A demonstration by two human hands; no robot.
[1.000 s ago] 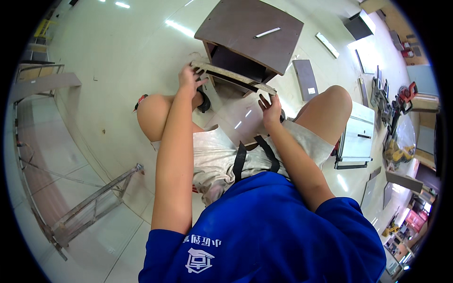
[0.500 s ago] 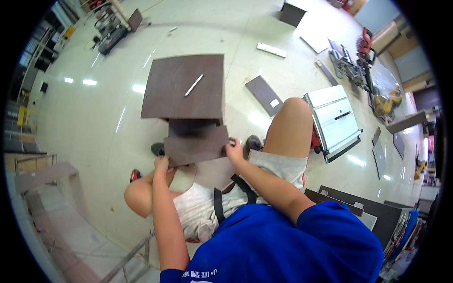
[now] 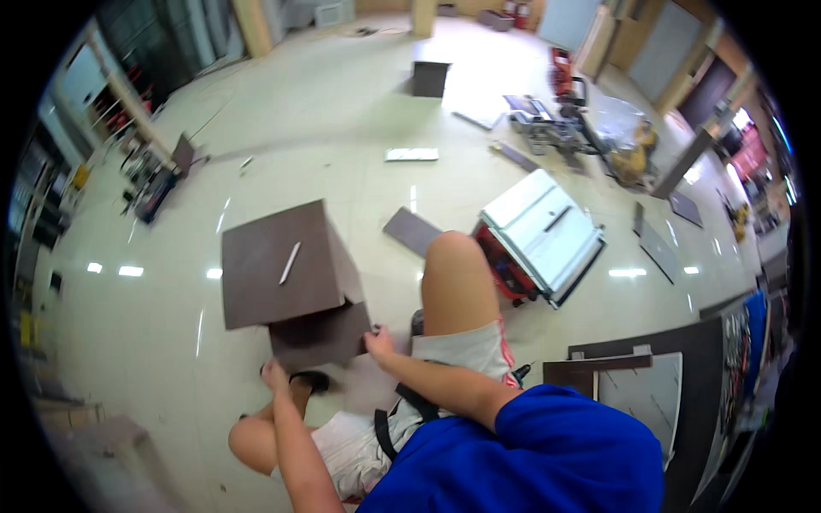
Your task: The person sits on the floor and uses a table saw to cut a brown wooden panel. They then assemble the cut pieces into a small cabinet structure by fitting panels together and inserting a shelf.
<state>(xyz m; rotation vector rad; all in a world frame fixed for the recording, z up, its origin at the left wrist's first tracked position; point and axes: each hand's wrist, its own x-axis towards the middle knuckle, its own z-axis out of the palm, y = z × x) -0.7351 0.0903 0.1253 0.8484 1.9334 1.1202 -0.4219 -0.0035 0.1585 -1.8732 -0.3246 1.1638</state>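
Observation:
A dark brown box [image 3: 275, 248] stands on the floor in front of me, with a white pen-like stick [image 3: 290, 262] lying on its top. Just below the box's near edge is a brown rectangular panel [image 3: 321, 338]. My left hand [image 3: 274, 376] grips its near left corner, fingers closed. At its right edge, my right hand [image 3: 379, 342] is closed on the panel too. Part of the panel's far side is hidden under the box's overhanging top, and I cannot tell whether the two touch.
A table saw [image 3: 543, 227] with a pale top and red body stands right of my raised knee. A brown board [image 3: 411, 231] lies beyond the knee. Farther off are a white strip [image 3: 411, 155], a smaller dark box [image 3: 430, 79] and power tools. Large panels [image 3: 641, 376] lean at the right.
My view has swung up and to the right, so the box and panel appear lower and farther left. Both hands keep hold of the panel, which sits closer against the box.

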